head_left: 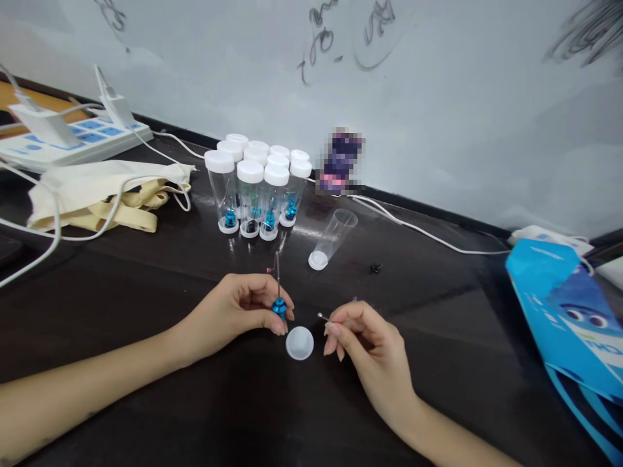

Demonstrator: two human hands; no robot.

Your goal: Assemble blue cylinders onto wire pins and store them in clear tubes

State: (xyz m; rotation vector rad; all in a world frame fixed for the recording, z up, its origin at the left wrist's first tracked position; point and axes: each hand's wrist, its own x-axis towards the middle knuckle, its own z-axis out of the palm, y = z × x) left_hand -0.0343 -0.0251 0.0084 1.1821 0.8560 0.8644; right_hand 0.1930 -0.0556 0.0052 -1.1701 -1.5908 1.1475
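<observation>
My left hand [243, 303] pinches a small blue metal part [279, 307], from which a thin bent wire rises upright. To its right, my right hand [367, 347] holds a thin metal pin [323, 317] between thumb and forefinger, its small rounded tip pointing left. Between the two hands a round white cap [300, 343] lies on the dark table. Behind them a clear tube [335, 235] without a top cap leans away, its white end toward me. A small black piece [376, 267] lies to the right of that tube.
Several white-capped clear tubes [251, 194] with blue or black parts stand behind my left hand. A power strip [68, 143], cables and a cream cloth bag [109, 194] are at the left. A blue bag [559, 305] lies at the right; a whiteboard [438, 130] rises behind.
</observation>
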